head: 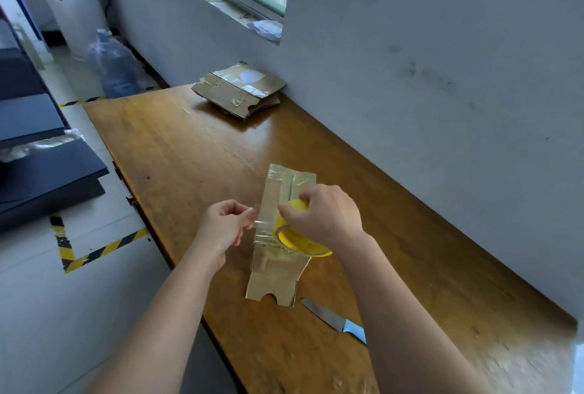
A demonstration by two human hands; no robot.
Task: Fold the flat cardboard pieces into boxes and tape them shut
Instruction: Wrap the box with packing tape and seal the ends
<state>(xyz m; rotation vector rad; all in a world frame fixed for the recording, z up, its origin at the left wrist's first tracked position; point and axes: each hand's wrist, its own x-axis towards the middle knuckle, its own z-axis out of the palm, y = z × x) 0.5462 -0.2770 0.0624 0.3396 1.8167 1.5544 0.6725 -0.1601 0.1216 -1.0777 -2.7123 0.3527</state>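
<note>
A small cardboard box point(275, 270), its top covered in clear tape, lies lengthwise on the wooden table point(189, 156) with one end flap open toward me. My right hand point(325, 215) grips a yellow roll of clear tape point(297, 240) just above the box. My left hand point(226, 224) pinches the loose end of the tape point(262, 223), a short clear strip stretched between both hands over the box's left side.
A knife with a blue handle point(335, 319) lies on the table just right of the box's near end. A stack of flat, taped cardboard pieces point(238, 88) sits at the table's far end against the wall. Dark panels point(47, 169) lie on the floor at left.
</note>
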